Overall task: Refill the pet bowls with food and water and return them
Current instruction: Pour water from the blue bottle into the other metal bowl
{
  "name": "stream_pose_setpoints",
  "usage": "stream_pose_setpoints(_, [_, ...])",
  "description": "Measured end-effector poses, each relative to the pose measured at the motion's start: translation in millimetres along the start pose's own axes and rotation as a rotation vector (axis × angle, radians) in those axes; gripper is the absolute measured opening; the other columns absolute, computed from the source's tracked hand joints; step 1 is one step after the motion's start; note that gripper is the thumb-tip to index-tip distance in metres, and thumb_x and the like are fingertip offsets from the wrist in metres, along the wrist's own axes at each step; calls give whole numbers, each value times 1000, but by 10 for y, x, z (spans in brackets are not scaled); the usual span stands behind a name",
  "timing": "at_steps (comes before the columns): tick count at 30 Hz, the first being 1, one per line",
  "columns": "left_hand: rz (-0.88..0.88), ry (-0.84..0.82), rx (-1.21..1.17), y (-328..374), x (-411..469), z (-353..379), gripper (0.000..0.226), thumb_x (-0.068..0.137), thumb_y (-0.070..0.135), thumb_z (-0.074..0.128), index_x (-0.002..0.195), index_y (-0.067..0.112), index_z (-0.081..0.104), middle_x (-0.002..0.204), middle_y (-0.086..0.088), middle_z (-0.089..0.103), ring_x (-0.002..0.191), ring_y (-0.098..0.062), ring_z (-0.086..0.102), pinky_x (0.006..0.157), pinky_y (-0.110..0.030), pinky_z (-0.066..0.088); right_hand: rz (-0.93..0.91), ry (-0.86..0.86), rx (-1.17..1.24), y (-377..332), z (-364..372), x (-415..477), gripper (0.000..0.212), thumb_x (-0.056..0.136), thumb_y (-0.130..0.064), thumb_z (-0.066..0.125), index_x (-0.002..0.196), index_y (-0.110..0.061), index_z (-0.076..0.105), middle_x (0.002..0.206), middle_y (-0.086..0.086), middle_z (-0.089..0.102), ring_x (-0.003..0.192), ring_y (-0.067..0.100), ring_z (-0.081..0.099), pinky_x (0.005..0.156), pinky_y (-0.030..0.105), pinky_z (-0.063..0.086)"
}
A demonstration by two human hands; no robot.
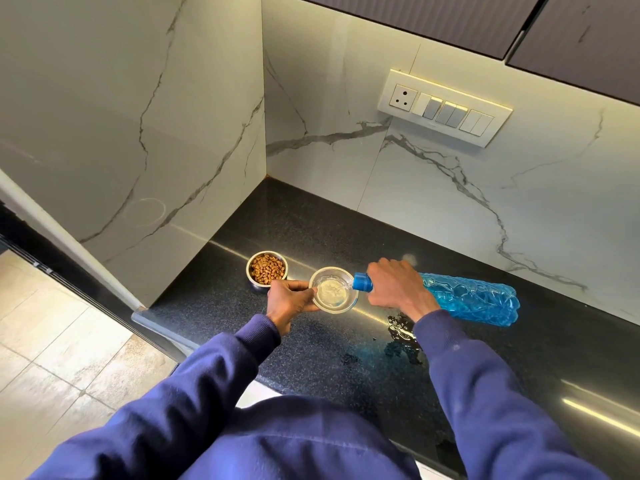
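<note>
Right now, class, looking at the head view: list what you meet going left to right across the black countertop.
Steel bowl of kibble → clear bowl → right hand → blue bottle. The left hand is left out because it overlaps both bowls.

Veined white walls (138, 98), black counter (311, 220), switch panel (445, 107), possibly cabinets (571, 26) overhead.

Nothing legible appears anywhere. The blue bottle (471, 299), the food bowl (266, 270), the water bowl (333, 291) and the switch plate (443, 107) at 1 o'clock carry no readable text, brand or number.
</note>
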State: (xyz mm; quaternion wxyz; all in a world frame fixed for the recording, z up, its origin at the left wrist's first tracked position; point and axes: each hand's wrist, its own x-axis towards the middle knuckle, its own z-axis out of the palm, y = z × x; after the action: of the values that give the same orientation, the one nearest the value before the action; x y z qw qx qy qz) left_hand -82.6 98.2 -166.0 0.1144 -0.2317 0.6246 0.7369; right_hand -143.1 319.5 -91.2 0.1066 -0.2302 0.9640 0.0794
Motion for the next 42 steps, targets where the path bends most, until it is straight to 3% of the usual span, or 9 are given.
stream_pose_setpoints(16, [-16, 4, -17, -37, 58, 22, 15, 88, -8, 71, 103, -12, 72, 99, -24, 76, 72, -24, 79, 63, -32, 66, 3, 13, -5, 49, 23, 26, 35, 80, -30, 69, 110, -14, 64, 84, -1, 50, 75, 18, 53, 81, 41, 42])
stream_pose_setpoints(21, [-22, -6, -34, -25, 58, 44, 14, 89, -8, 71, 102, -11, 72, 99, -25, 76, 75, -25, 79, 64, -33, 66, 30, 67, 73, 70, 65, 49, 32, 79, -31, 68, 106, -14, 65, 86, 0, 58, 79, 21, 61, 88, 45, 46])
stream_pose_setpoints(25, [-29, -10, -41, -3, 50, 78, 19, 89, -8, 71, 107, -14, 70, 103, -27, 75, 81, -30, 78, 67, -36, 67, 79, 148, 256, 97, 99, 49, 18, 81, -36, 71, 82, -20, 65, 70, -6, 60, 66, 17, 62, 77, 37, 46])
stream_pose_setpoints(27, [-35, -12, -55, 10, 44, 98, 21, 90, -8, 70, 109, -15, 69, 104, -28, 74, 88, -34, 77, 68, -38, 67, 108, 204, 398, 141, 107, 43, 27, 82, -33, 72, 64, -26, 53, 56, -12, 52, 50, 8, 51, 63, 28, 40])
stream_pose_setpoints(29, [-37, -17, -65, 16, 38, 114, 19, 90, -9, 70, 108, -14, 69, 105, -28, 74, 91, -37, 76, 69, -40, 67, 140, 291, 591, 210, 113, 15, 35, 83, -29, 72, 59, -30, 47, 50, -13, 48, 43, 4, 43, 53, 24, 35])
stream_pose_setpoints(31, [-39, -18, -68, 16, 38, 129, 16, 89, -9, 69, 105, -12, 69, 105, -28, 74, 89, -36, 76, 69, -40, 67, 186, 387, 803, 309, 126, -34, 33, 87, -29, 73, 60, -28, 54, 50, -11, 55, 44, 6, 48, 48, 24, 37])
stream_pose_setpoints(34, [-44, -3, -76, 5, 59, 159, 19, 89, -10, 70, 107, -15, 69, 105, -30, 74, 84, -34, 76, 69, -41, 66, 310, 512, 946, 475, 177, -111, 32, 89, -37, 76, 68, -13, 66, 62, 0, 71, 55, 15, 67, 54, 29, 49])
stream_pose_setpoints(38, [-75, 36, -95, -35, 92, 199, 26, 88, -12, 69, 112, -19, 65, 108, -34, 71, 83, -36, 75, 62, -36, 66, 394, 692, 1088, 646, 265, -249, 34, 86, -40, 78, 73, -11, 67, 66, -4, 73, 60, 3, 70, 61, 15, 50])
stream_pose_setpoints(42, [-108, 84, -108, -86, 133, 252, 29, 88, -13, 69, 115, -22, 62, 113, -37, 68, 81, -35, 73, 53, -30, 64, 431, 810, 1225, 715, 374, -401, 34, 86, -34, 81, 79, -4, 67, 72, 12, 72, 67, 22, 72, 63, 21, 54])
